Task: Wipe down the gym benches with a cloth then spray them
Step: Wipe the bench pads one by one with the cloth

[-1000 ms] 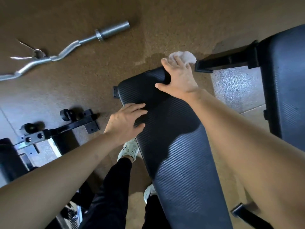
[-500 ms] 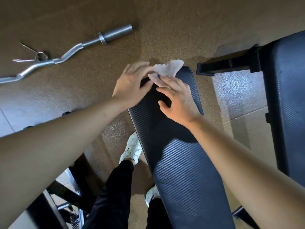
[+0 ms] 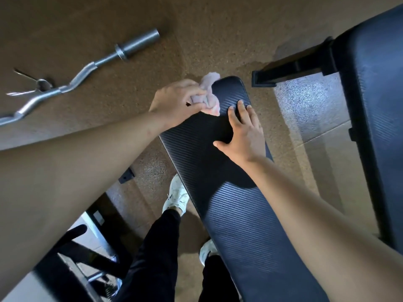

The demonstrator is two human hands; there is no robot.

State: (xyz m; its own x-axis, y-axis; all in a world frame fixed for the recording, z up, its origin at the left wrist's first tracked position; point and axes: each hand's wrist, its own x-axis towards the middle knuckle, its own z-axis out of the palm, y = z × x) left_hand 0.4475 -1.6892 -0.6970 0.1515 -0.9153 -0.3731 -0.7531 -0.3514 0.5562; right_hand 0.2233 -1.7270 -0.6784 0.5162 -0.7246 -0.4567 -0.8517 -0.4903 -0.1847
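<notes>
No readable text, label, brand, number or sign shows on anything in view.

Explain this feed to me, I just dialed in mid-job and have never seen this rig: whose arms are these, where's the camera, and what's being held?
There is no machine here. A person wears one wide-angle camera on the head, looking down, so the arms are the person's own. The left hand is bunched around a pale cloth at the far end of the black ribbed bench. The right hand lies flat and open on the padding, holding nothing. Below are dark trousers and white shoes. A second bench stands to the right, and a bent metal bar lies on the brown floor. No spray bottle is in view.
</notes>
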